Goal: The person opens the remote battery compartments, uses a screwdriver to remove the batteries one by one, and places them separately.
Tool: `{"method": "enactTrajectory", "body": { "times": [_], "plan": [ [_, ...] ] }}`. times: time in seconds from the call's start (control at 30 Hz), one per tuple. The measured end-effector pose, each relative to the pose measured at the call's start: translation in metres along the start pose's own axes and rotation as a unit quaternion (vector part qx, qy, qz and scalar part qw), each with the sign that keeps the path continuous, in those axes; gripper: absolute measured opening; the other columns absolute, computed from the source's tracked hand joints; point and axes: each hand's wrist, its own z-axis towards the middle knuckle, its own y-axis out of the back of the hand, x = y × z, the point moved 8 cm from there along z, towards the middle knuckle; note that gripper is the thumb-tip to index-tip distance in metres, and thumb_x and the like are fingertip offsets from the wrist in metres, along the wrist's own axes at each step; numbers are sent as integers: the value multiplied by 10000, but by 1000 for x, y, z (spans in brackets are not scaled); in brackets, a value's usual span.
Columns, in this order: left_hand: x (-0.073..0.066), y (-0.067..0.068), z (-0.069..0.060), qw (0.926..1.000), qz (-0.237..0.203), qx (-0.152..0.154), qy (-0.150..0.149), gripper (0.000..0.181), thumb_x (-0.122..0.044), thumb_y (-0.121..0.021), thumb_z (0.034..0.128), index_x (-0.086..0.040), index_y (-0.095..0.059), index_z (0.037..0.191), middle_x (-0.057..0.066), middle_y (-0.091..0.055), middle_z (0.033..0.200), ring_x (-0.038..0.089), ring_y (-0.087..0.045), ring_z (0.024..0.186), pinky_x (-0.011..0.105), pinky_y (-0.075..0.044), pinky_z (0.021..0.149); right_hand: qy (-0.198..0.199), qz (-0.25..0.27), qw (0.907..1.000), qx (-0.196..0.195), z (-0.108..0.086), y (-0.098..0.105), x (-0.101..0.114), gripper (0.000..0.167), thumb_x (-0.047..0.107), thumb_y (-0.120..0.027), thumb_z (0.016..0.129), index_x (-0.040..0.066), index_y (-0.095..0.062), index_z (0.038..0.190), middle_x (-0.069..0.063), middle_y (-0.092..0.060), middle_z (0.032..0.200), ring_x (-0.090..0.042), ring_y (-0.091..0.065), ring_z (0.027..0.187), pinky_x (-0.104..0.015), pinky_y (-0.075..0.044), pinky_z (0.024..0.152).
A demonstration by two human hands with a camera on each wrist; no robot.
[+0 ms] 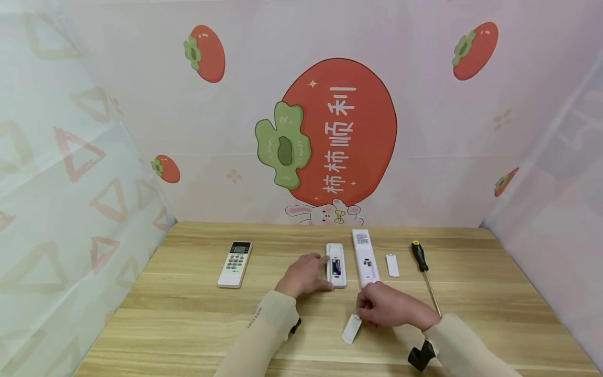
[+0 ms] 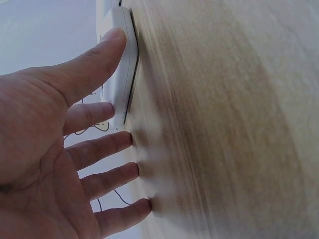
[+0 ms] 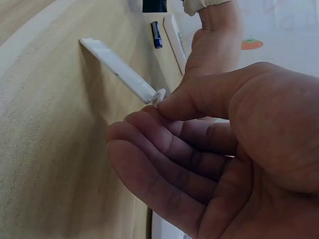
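Well, right hand [image 1: 383, 305] pinches a cover [image 1: 350, 330]; backdrop [image 1: 424, 115] reads “柿柿顺利”

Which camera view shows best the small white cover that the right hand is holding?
The right wrist view: the cover appears largest there, its end pinched by the right hand. The head view shows it smaller, from above; the left wrist view does not show it.
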Motion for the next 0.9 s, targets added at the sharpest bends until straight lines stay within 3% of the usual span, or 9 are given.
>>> {"method": "enactTrajectory", "body": {
  "times": [0.2, 0.47, 0.9],
  "plan": [
    [1, 0, 0, 10000, -45, -22, 47, 760, -469, -803, 852, -189, -522, 1502, 102, -506, 1499, 312, -459, 1379, 492, -418, 1098, -3, -110, 9999, -29, 0, -1, -2, 192, 56, -649, 969, 128, -694, 797, 63, -625, 639, -14, -539, 522, -212, -466, 479],
    [0, 0, -1, 10000, -28, -43, 0, 759, -459, -812, 846, -182, -531, 1495, 101, -513, 1493, 314, -462, 1375, 493, -424, 1091, 150, -759, 9960, -438, -6, 11, -4, 124, 95, -697, 930, 133, -713, 813, 130, -596, 718, -4, -526, 607, -224, -482, 558],
    [0, 0, 0, 10000, -30, -18, 10, 762, -463, -811, 845, -175, -533, 1493, 103, -514, 1490, 315, -461, 1375, 492, -419, 1095, -335, -1131, 9863, -1154, -27, 43, -28, 81, 58, -670, 891, 89, -733, 933, 105, -611, 758, -34, -526, 646, -252, -470, 588]
  ]
}}
